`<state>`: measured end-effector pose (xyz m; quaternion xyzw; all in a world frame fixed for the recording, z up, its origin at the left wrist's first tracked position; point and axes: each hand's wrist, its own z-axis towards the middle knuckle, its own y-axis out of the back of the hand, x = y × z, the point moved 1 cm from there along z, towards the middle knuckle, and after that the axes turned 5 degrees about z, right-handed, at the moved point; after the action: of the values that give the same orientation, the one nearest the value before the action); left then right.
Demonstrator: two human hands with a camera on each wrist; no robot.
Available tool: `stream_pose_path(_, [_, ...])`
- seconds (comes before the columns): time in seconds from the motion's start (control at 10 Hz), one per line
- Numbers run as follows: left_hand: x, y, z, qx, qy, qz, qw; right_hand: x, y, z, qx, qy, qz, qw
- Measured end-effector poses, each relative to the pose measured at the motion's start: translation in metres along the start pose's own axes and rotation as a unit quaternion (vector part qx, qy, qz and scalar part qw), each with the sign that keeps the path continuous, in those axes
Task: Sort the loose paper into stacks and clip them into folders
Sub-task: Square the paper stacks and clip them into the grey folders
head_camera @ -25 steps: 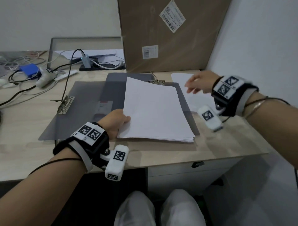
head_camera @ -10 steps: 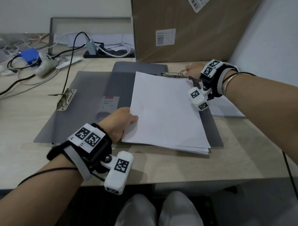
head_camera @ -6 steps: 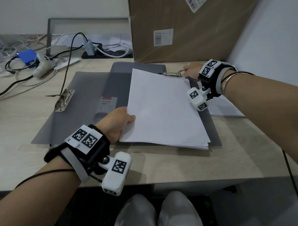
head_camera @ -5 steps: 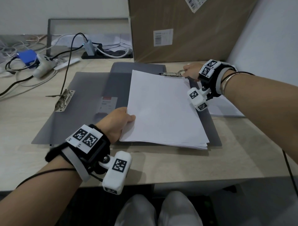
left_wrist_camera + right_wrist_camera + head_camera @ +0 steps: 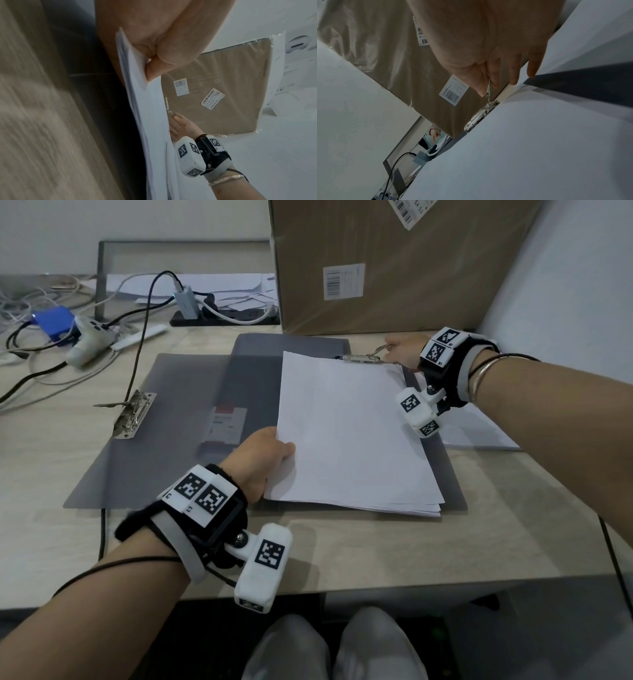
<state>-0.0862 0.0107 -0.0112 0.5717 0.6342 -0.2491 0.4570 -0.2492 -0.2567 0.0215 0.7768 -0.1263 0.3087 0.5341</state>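
Observation:
A stack of white paper point(image 5: 349, 436) lies on the right half of an open grey folder point(image 5: 260, 361), its top edge at the folder's metal clip point(image 5: 358, 357). My left hand point(image 5: 263, 457) grips the stack's lower left corner, thumb on top point(image 5: 154, 73). My right hand point(image 5: 400, 350) pinches the clip's raised wire lever point(image 5: 488, 86) between thumb and forefinger at the stack's far right corner. A second open grey folder point(image 5: 150, 460) lies to the left, with its own metal clip point(image 5: 132, 414).
More loose white sheets point(image 5: 479, 429) lie under my right forearm. A large cardboard box point(image 5: 394, 265) stands against the wall behind the folders. Cables, a power strip point(image 5: 222, 318), a blue device point(image 5: 53, 321) and a white controller point(image 5: 89, 340) crowd the back left.
Over the frames my right hand reached from above the loose sheets to the clip lever and took hold of it. In the last half second almost nothing has shifted.

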Motion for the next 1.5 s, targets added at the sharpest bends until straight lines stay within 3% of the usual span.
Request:
stream_pose_path(0.2, [0.002, -0.002, 0.003, -0.016, 0.003, 0.002, 1.0, -0.002, 0.008, -0.019, -0.016, -0.034, 0.025, 0.999])
stream_pose_path(0.5, [0.0, -0.005, -0.001, -0.022, -0.003, 0.015, 1.0, -0.033, -0.008, -0.061, -0.007, -0.156, 0.118, 0.981])
stream_pose_path(0.7, [0.004, -0.002, -0.002, -0.024, -0.015, 0.025, 0.999, -0.039, -0.013, -0.087, 0.017, -0.151, 0.213, 0.965])
stream_pose_path(1.0, [0.009, -0.001, -0.002, -0.008, -0.001, -0.005, 1.0, -0.046, -0.012, -0.117, 0.012, -0.152, 0.249, 0.956])
stream_pose_path(1.2, [0.015, 0.002, -0.016, 0.021, -0.025, -0.021, 0.999, -0.045, -0.015, -0.15, 0.095, -0.132, 0.336, 0.928])
stream_pose_path(1.4, [0.013, 0.004, -0.03, 0.014, -0.059, -0.025, 0.998, -0.042, -0.018, -0.155, 0.043, -0.108, 0.369, 0.922])
stream_pose_path(1.5, [0.01, -0.002, -0.031, 0.01, -0.049, -0.004, 0.999, -0.043, -0.02, -0.157, 0.028, -0.104, 0.324, 0.94])
